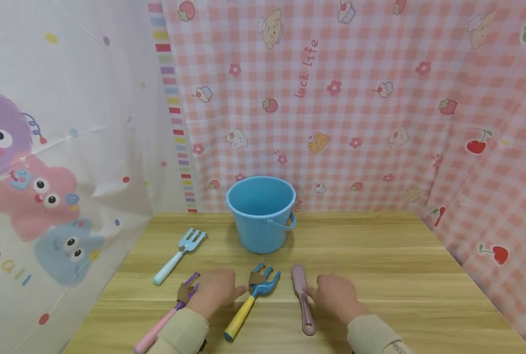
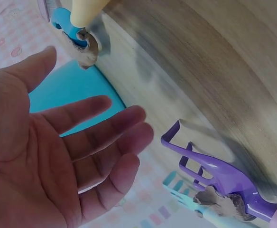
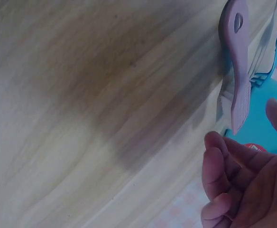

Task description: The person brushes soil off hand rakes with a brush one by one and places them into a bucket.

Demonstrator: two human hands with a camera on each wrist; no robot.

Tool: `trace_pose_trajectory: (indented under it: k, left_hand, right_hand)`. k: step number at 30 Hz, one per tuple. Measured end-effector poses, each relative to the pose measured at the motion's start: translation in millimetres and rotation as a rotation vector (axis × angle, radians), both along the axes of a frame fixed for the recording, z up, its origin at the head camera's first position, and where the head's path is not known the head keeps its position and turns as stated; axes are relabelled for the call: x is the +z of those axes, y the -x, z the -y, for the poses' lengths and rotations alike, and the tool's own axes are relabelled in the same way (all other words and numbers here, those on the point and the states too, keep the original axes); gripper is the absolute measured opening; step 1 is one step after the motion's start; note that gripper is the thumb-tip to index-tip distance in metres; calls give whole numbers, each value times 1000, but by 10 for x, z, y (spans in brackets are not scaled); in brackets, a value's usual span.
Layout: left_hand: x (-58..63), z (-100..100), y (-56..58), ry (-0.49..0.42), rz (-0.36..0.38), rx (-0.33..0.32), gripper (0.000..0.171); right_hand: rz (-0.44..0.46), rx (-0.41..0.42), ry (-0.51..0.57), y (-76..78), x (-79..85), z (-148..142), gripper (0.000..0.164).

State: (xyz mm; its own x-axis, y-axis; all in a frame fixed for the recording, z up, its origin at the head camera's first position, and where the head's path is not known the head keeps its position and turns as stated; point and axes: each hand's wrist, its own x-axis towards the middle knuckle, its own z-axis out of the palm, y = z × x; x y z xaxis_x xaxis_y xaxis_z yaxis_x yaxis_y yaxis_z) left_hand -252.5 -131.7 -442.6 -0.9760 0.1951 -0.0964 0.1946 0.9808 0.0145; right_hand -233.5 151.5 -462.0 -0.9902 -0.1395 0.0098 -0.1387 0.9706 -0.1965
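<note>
My left hand [image 1: 215, 293] hovers between two small garden forks, holding nothing; the left wrist view shows its fingers [image 2: 105, 123] relaxed and spread. Left of it lies a purple fork [image 2: 228, 180] with a pink handle [image 1: 156, 330] and a brown lump on its head. To its right is a blue fork [image 1: 267, 286] with a yellow handle [image 1: 240, 317], also bearing a brown lump [image 1: 257, 279]. My right hand [image 1: 336, 296] is just right of a mauve brush [image 1: 301, 290], fingers loosely bent. In the right wrist view a gap separates that hand from the brush [image 3: 238, 61].
A blue bucket [image 1: 263, 231] stands upright at the back middle of the wooden table [image 1: 391, 275], its handle hanging on the right. A light blue fork [image 1: 174, 263] with a brown spot lies at the left. Printed cloths [image 1: 360, 54] hang behind and beside the table.
</note>
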Motion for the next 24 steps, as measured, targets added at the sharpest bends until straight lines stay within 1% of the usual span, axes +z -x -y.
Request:
trace_pose_trajectory:
  k: [4,8,14,19,24]
  left_hand:
    - [25,-6,-40,-8,54,14,51]
    - [36,-11,-69,-1,63,19,52]
    - [23,-5,-80,6,67,18,53]
    - [-4,-4,-81,23,68,13,56]
    - [-4,-17,-94,19,80,28,57]
  right_hand:
    - [76,-13,14,-25,-26,33,47]
    - [116,-35,26,-55,-67,77,49]
    - [98,-47,35,-122,-121,189,52]
    - [78,-94,38,-141,-148,282,56]
    - [44,-127,37,-144,-194,331,61]
